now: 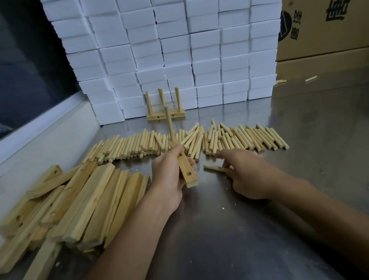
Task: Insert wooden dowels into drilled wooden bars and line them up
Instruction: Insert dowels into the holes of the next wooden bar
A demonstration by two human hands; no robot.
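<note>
The left hand (171, 175), at the centre of the frame, grips a drilled wooden bar (185, 170): its fingers are curled around the middle of the bar, which is held above the desk (234, 237) with its near end pointing toward the lower edge of the frame. One empty hole shows on the bar's upper face near that end. One inserted dowel (169, 124) stands up from the far part of the bar, close to upright.

The right hand (248, 174), just right of centre, rests low over the desk. It holds a single loose dowel (215, 168), which lies nearly flat and points toward the left hand; the image is blurred here, so the exact placement of the fingers on it cannot be told. The index finger extends toward the supply of dowels.

The dowel supply (202, 141) lies in a wide row across the middle of the frame, beyond both hands, directly on the desk. A pile of drilled bars (76, 203) occupies the lower left of the frame, the bars overlapping at varied angles.

A finished assembly (165, 114) stands at upper centre, a bar lying flat with three dowels upright in it, just in front of a wall of stacked white boxes (192, 47). Cardboard cartons (330, 17) with printed black characters fill the upper right. Stray dowels (311, 78) lie on the desk near the cartons.
</note>
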